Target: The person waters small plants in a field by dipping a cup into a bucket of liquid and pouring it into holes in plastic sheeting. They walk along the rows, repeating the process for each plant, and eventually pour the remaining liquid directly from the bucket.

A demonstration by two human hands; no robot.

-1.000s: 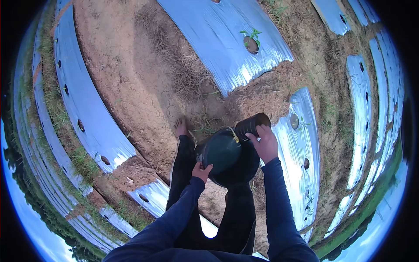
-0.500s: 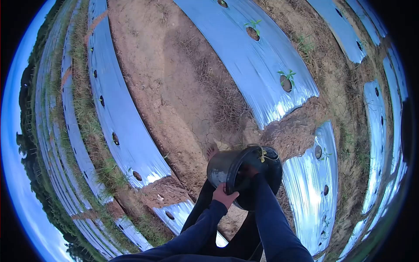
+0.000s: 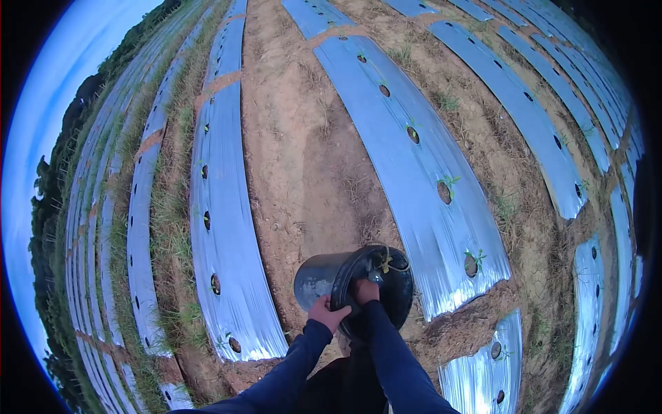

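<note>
A black bucket (image 3: 314, 279) is tilted in front of my body, its mouth turned toward me and to the right. My left hand (image 3: 328, 314) grips its rim on the left side, thumb over the edge. Inside the mouth is my right hand (image 3: 366, 291), closed, its fingertips mostly hidden. A small pale, glassy-looking thing (image 3: 375, 277) shows at its fingers; I cannot make out what it is. Yellowish cord (image 3: 386, 261) is tied at the upper rim by the handle. The bucket's contents are too dark to tell.
A bed under silvery plastic film (image 3: 407, 186) runs ahead on the right, with seedlings (image 3: 473, 262) in round holes. Another film-covered bed (image 3: 224, 207) lies on the left. Between them is a bare dirt path (image 3: 276, 138). Grass strips (image 3: 176, 172) and more beds lie farther out.
The view has lifted and turned, showing more of the rows ahead. The bucket now sits farther left and lower in view. My right hand has come up nearer the bucket's mouth, showing more clearly.
</note>
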